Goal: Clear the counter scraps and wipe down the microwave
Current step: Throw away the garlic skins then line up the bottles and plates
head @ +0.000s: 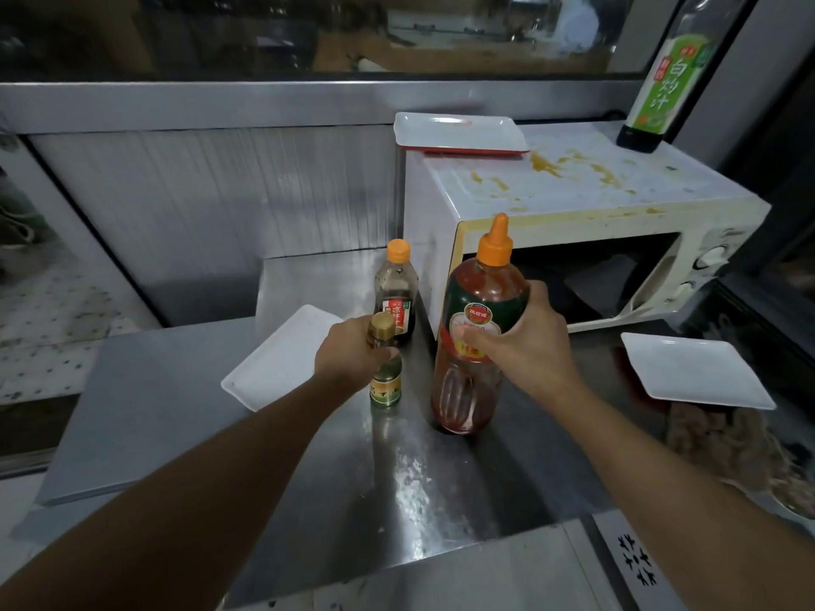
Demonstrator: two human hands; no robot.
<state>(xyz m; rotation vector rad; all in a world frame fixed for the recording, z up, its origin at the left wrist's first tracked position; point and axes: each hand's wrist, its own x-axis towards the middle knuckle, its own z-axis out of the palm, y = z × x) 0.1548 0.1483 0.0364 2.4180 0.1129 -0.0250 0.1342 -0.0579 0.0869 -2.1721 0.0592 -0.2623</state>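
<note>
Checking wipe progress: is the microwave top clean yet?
No, yellow-orange sauce smears streak the microwave top.

I see a steel bench [419, 487] under dim light; behind it a ribbed metal wall panel [211, 191], and above that a dark window [264, 33].
</note>
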